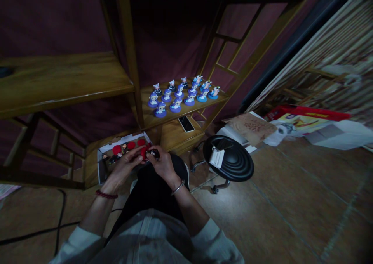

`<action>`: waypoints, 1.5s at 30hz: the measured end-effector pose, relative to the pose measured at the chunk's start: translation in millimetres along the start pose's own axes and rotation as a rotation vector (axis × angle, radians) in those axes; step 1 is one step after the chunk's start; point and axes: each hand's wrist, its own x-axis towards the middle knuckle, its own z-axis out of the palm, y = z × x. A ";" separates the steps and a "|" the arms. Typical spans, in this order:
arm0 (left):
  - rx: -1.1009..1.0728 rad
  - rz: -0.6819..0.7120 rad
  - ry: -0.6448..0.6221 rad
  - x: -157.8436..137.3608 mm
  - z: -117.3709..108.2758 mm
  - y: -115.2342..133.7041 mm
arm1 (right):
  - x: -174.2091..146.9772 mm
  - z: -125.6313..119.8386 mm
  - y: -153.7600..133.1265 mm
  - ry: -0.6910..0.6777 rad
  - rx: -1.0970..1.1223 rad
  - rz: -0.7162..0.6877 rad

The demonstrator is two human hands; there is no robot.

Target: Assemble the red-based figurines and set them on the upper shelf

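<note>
My left hand (pixel 126 164) pinches a red round base (pixel 143 152) between thumb and fingers. Against it, my right hand (pixel 162 164) grips a small dark figurine (pixel 154 153), partly covered by the fingers. Whether the base and figurine are joined cannot be made out. Both hands are held over my lap, at the near right edge of a shallow white box (pixel 100 167). Inside the box lie several red round bases (pixel 117 150) and small dark figurines (pixel 112 160), some hidden behind my left hand.
On the wooden shelf (pixel 148 121) ahead stand several figurines (pixel 176 105) on purple, blue and dark bases. A phone (pixel 186 124) lies on the lower board. To the right are a black round stool (pixel 229 159) with a white object on it, and cardboard packaging (pixel 250 128). Black cable (pixel 60 217) crosses the floor.
</note>
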 end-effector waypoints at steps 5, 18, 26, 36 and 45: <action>0.018 0.010 -0.021 -1.7 4.6 5.0 | -1.2 0.2 1.1 0.026 0.082 0.100; 0.024 -0.001 -0.005 -8.7 10.7 13.2 | -7.3 -4.2 -6.9 0.012 0.125 0.070; 0.065 -0.004 -0.012 -8.9 8.4 10.2 | -9.5 -9.0 -12.5 -0.013 -0.071 -0.132; 0.055 -0.019 -0.018 -12.4 11.5 14.3 | -9.8 -12.5 -13.1 -0.046 -0.147 -0.190; 0.028 0.010 0.001 -10.5 8.8 7.9 | -9.3 -8.2 -7.1 -0.010 0.047 -0.008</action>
